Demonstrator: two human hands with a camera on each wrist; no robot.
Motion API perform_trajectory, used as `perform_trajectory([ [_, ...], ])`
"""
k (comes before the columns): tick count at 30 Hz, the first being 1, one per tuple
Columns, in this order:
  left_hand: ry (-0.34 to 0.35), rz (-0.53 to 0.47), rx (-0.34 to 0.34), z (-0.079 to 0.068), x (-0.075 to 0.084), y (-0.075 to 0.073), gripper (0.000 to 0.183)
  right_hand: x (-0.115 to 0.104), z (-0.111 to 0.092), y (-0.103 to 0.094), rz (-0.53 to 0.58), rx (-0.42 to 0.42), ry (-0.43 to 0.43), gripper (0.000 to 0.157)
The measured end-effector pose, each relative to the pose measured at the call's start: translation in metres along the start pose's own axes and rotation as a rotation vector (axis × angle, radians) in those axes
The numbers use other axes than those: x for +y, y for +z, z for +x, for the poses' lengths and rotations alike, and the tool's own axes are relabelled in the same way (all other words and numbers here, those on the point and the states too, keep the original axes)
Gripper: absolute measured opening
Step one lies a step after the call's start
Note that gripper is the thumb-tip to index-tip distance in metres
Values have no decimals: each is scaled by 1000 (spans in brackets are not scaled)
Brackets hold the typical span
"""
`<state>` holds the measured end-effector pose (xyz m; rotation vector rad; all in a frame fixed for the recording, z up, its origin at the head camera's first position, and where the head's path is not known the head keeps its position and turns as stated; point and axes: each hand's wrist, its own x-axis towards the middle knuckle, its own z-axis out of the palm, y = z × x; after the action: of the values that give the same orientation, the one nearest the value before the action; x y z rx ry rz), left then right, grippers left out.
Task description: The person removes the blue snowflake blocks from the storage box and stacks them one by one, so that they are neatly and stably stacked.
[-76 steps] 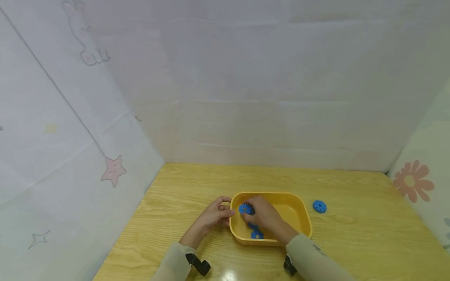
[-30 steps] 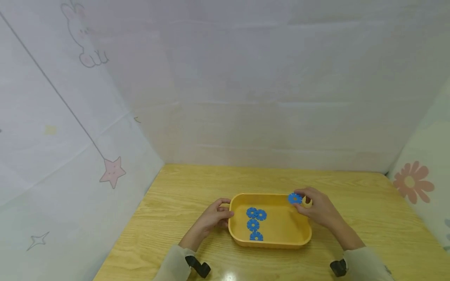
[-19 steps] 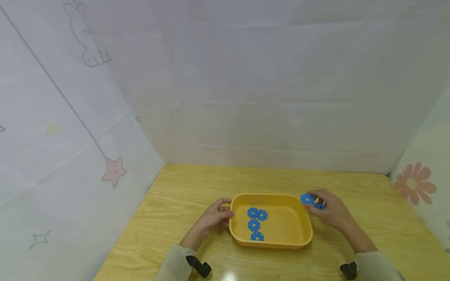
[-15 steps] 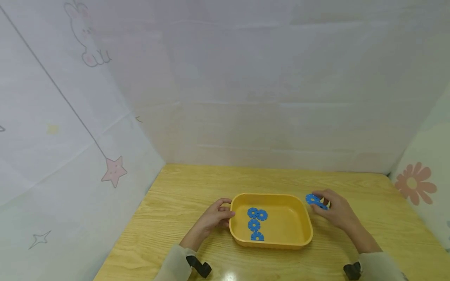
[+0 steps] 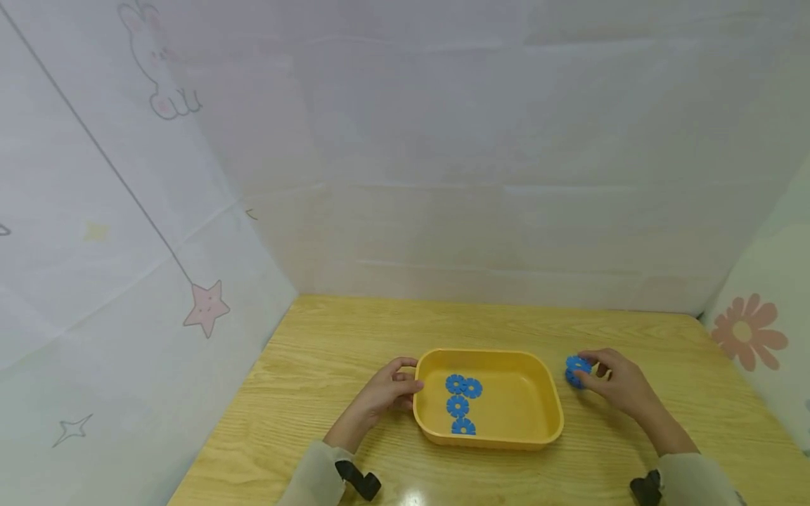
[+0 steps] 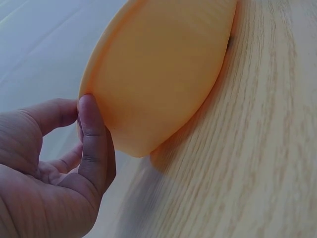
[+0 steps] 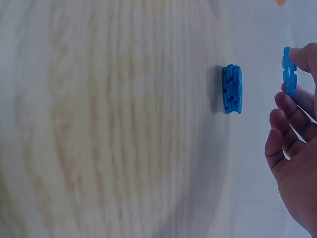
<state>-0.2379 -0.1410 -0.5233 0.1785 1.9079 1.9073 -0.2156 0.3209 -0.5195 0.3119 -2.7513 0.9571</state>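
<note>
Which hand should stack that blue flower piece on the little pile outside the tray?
Probably the right hand: it pinches a blue piece beside the stack. The left hand grips the yellow tray.

Setting: small screened recording booth, made up like a children's play corner.
Surface: light wooden table (image 5: 329, 351), lower half of the frame.
Enclosure: white cloth sheets (image 5: 443, 140) hung at back and both sides.
Prints: rabbit (image 5: 158, 63) upper left; pink star (image 5: 205, 308) at left; pink flower (image 5: 749, 330) at right edge.
</note>
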Motion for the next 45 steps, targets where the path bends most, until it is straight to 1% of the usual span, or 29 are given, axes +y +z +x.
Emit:
perform_trajectory([
  [2,-1,2,-1,0,0,0,54,3,0,0,3,-22,13,39],
  [6,3,2,-3,0,0,0,54,8,0,1,8,-37,25,40],
  [13,2,1,-6,-1,1,1,54,14,0,3,-31,-61,54,40],
  [20,-6,9,0,-3,3,2,53,17,1,3,-34,-104,75,43],
  [23,-7,7,0,-3,3,2,53,19,0,5,-51,-108,88,43],
  [32,-4,9,6,-4,3,2,54,22,2,6,-56,-120,69,43],
  [45,-1,10,14,-5,1,2,56,24,5,9,-25,-166,90,47],
])
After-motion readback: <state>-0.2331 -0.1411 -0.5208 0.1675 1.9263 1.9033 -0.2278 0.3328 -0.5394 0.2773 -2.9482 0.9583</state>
